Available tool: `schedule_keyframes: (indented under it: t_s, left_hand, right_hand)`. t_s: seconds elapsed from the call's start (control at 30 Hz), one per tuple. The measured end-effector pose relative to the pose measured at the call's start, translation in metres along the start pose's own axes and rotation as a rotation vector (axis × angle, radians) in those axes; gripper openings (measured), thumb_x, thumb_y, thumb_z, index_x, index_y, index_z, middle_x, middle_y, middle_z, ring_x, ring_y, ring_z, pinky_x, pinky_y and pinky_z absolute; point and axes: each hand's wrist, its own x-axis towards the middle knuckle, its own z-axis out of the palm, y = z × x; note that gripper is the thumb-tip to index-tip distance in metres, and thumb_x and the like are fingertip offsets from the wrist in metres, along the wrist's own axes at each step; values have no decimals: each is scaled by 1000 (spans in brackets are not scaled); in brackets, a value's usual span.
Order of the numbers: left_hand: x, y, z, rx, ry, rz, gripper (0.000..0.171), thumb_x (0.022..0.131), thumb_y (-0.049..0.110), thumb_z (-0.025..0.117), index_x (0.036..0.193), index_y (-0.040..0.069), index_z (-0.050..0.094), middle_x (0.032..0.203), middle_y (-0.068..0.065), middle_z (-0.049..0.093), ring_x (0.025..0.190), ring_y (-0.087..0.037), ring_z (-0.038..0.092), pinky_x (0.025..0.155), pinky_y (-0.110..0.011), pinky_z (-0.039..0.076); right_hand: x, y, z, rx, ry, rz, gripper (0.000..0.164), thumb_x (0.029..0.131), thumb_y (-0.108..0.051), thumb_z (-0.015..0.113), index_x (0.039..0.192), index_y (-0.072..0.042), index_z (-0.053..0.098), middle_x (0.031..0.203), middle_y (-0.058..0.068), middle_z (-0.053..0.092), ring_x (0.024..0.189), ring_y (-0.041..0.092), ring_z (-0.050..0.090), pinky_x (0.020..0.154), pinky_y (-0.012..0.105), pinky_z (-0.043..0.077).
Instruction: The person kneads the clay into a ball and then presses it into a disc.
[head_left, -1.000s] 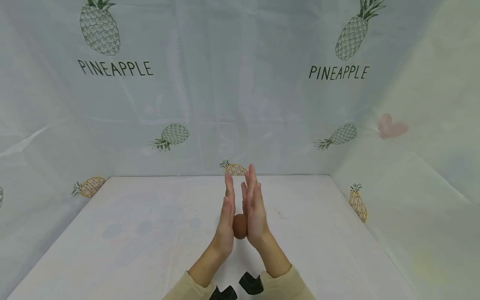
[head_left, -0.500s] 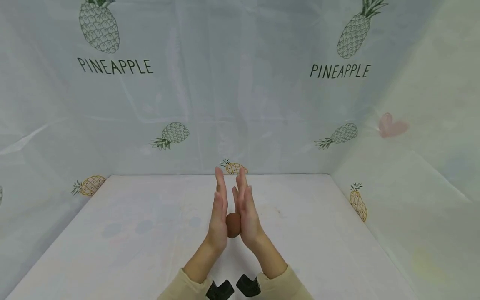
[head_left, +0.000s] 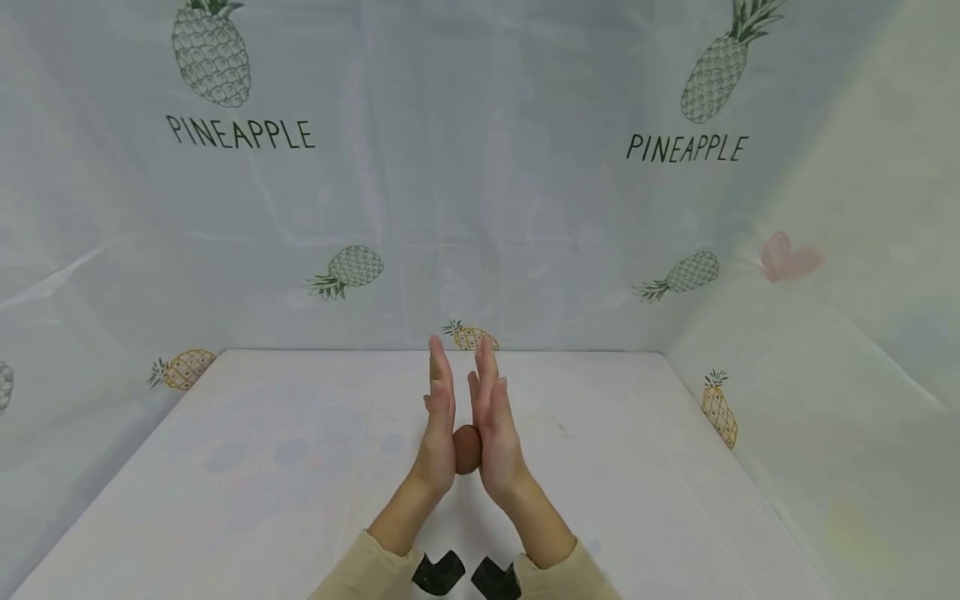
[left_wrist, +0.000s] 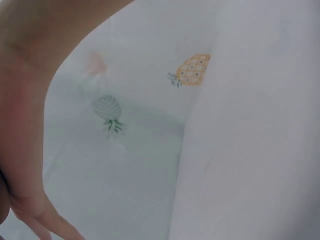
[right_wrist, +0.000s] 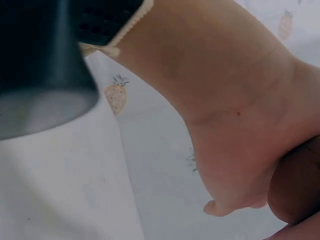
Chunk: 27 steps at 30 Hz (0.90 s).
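Note:
A brown ball (head_left: 467, 450), smooth and slightly taller than wide like a lump of modelling clay, sits between two facing palms in the head view. My left hand (head_left: 437, 446) presses it from one side, fingers straight and pointing up and away. Opposite it, my right hand (head_left: 497, 442) presses from the other side, its fingers also straight. The fingertips stand apart, with a narrow gap above the ball. In the right wrist view the ball (right_wrist: 295, 187) shows at the right edge, partly covered by palms. Only a sliver of it appears at the left wrist view's left edge.
Beneath the hands lies a white tabletop (head_left: 300, 500). Pineapple-printed sheeting (head_left: 480, 183) hangs behind it and along both sides. Black wrist cameras (head_left: 439, 573) sit close together at the beige sleeves (head_left: 375, 567).
Both hands and the ball between them have shifted slightly left since a second ago. Over the last half second they have barely moved; the view has shifted a little.

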Motion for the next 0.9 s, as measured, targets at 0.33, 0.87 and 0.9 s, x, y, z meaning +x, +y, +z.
schedule_keyframes:
  t_s: [0.33,0.87,0.9]
  left_hand:
    - [-5,-1,11,-70,-111,-21,64,110,60,3,168,40,-14,174,19,-19,161,-13,-23,122,-70,-18]
    - [-6,14,6,-66,-62,91,65,111,56,2,170,33,-12,176,17,-17,161,-10,-20,125,-65,-17]
    - [-6,15,5,-64,-50,92,65,110,57,2,170,34,-12,176,17,-17,161,-10,-20,125,-65,-17]
  right_hand:
    - [0,-6,-8,28,79,-2,65,110,-62,4,171,-39,-3,177,-11,-5,165,30,-4,130,58,-7]
    - [2,7,-11,13,18,-4,62,112,-56,4,171,-37,-4,177,-11,-5,165,22,-4,131,54,-6]
    - [3,8,-10,8,6,-4,62,112,-56,4,171,-36,-4,177,-12,-6,165,21,-4,132,52,-5]
